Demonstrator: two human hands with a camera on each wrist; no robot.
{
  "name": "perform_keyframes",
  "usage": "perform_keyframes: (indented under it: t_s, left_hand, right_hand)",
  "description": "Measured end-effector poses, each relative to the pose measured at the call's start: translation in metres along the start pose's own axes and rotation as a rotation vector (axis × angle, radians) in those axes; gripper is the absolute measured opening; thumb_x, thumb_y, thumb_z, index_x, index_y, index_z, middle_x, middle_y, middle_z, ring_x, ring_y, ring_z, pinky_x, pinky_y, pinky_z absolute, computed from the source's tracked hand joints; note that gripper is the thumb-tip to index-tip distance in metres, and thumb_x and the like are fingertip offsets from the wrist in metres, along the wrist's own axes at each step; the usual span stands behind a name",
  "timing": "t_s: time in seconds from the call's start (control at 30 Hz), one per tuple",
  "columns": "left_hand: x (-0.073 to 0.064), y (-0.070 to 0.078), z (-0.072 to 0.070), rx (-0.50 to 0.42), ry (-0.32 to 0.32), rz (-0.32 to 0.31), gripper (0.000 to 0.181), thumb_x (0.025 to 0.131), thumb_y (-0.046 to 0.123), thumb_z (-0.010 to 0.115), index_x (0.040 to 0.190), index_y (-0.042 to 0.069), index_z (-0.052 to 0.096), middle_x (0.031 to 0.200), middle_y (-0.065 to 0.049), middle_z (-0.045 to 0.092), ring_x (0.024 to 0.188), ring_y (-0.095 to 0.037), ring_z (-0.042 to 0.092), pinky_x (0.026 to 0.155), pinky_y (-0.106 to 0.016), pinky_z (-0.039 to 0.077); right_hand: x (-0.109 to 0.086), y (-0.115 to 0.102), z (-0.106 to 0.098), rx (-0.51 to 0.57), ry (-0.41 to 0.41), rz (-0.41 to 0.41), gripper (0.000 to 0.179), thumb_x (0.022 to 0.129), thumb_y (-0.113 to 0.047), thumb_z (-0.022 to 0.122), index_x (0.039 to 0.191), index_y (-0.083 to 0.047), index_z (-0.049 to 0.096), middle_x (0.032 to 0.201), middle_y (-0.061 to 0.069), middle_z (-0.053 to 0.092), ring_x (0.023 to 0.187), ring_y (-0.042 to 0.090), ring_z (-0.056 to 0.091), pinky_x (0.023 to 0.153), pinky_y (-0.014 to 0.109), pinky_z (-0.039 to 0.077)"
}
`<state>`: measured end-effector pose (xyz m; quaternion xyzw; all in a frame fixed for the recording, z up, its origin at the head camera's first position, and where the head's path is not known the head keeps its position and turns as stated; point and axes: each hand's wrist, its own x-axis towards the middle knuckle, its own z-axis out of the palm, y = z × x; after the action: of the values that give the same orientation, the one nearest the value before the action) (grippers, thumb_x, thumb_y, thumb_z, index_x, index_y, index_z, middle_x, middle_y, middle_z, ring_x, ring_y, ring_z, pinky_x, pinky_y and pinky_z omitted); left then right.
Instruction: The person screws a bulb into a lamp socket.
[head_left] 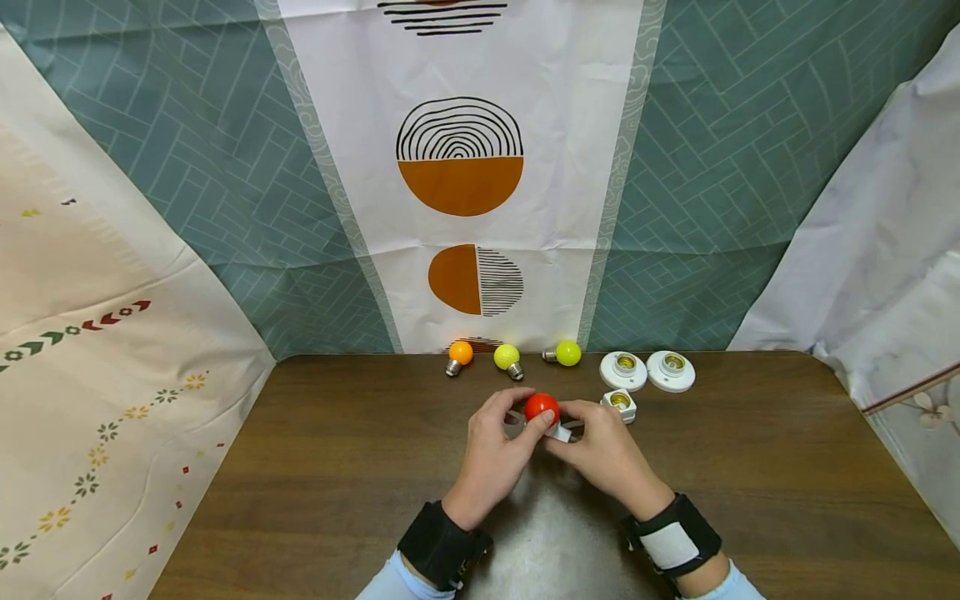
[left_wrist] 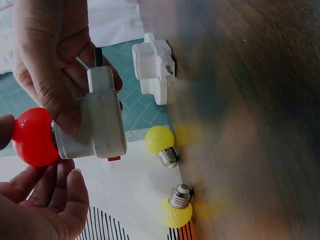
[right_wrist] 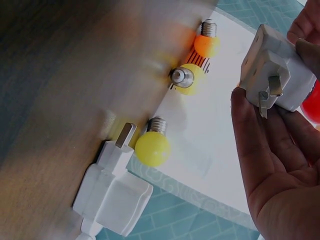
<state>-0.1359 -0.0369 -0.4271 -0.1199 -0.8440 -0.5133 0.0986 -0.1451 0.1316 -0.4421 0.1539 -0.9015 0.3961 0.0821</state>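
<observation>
A person works with 2 hands close together above 1 wooden table [head_left: 337,467]. The left hand [head_left: 495,446] grips 1 red bulb [head_left: 542,407] between thumb and fingers. The right hand [head_left: 606,446] holds 1 white plug socket [left_wrist: 102,127], and the red bulb sits in its mouth, a thin edge of metal showing there. 2 metal prongs stick out of the held socket, and 1 small red part [left_wrist: 114,158] shows on its side.

Near the back edge lie 3 more bulbs: 1 orange bulb [head_left: 461,354] at the left, then 1 yellow bulb [head_left: 506,357], then 1 yellow-green bulb [head_left: 567,353]. That makes 4 bulbs counting the red one. Right of them stand 3 white sockets: 2 round ones, the left round socket [head_left: 623,372] and the right round socket [head_left: 671,372], plus 1 square socket [head_left: 619,404] in front, near the right hand. With the held one, there are 4 sockets. 2 black wristbands [head_left: 444,546] circle the wrists, 1 on each.
</observation>
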Motion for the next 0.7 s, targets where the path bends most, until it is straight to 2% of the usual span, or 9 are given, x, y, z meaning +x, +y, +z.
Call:
perform_keyframes:
  t_s: [0.13, 0.37, 0.47, 0.57, 0.7]
  left_hand:
    - [0.0012, -0.0011, -0.0017, 0.002, -0.033, 0.028, 0.038, 0.087, 0.041, 0.064, 0.116, 0.017, 0.062, 0.107, 0.006, 0.063, 0.088, -0.013, 0.057, 0.076, -0.026, 0.046]
    - [0.0038, -0.0048, -0.0073, 0.003, -0.164, 0.027, 0.034, 0.091, 0.033, 0.060, 0.122, 0.018, 0.058, 0.113, 0.006, 0.059, 0.094, -0.011, 0.053, 0.082, -0.031, 0.047]
    - [0.0039, -0.0052, -0.0084, 0.012, -0.192, 0.031, 0.034, 0.092, 0.032, 0.058, 0.124, 0.019, 0.056, 0.115, 0.006, 0.058, 0.097, -0.011, 0.053, 0.085, -0.034, 0.047]
    - [0.0032, -0.0044, -0.0082, 0.011, -0.182, 0.016, 0.035, 0.092, 0.034, 0.057, 0.125, 0.021, 0.056, 0.117, 0.006, 0.058, 0.098, -0.011, 0.053, 0.085, -0.032, 0.047]
    - [0.0017, -0.0030, -0.0046, 0.001, -0.106, 0.008, 0.038, 0.090, 0.041, 0.059, 0.124, 0.024, 0.056, 0.118, 0.008, 0.058, 0.096, -0.011, 0.054, 0.083, -0.030, 0.047]
  right_hand:
    - [0.0001, 0.0007, 0.0001, 0.000, -0.004, -0.013, 0.035, 0.071, -0.028, 0.081, 0.102, -0.015, 0.071, 0.096, -0.004, 0.069, 0.081, 0.007, 0.061, 0.070, 0.031, 0.054]
    - [-0.0004, 0.0022, 0.0001, 0.007, -0.012, -0.040, 0.032, 0.072, -0.027, 0.080, 0.100, -0.017, 0.071, 0.093, -0.007, 0.069, 0.078, 0.005, 0.061, 0.067, 0.026, 0.054]
    - [-0.0010, 0.0023, 0.0003, 0.010, -0.016, -0.041, 0.032, 0.071, -0.028, 0.081, 0.100, -0.018, 0.071, 0.093, -0.007, 0.069, 0.078, 0.004, 0.061, 0.068, 0.024, 0.054]
    - [-0.0009, 0.0020, 0.0005, 0.014, -0.013, -0.029, 0.033, 0.071, -0.028, 0.081, 0.101, -0.018, 0.071, 0.094, -0.007, 0.069, 0.079, 0.004, 0.061, 0.068, 0.025, 0.054]
    - [-0.0001, 0.0013, 0.0002, 0.016, 0.000, -0.006, 0.035, 0.071, -0.028, 0.081, 0.102, -0.016, 0.071, 0.096, -0.004, 0.070, 0.080, 0.005, 0.061, 0.069, 0.028, 0.055]
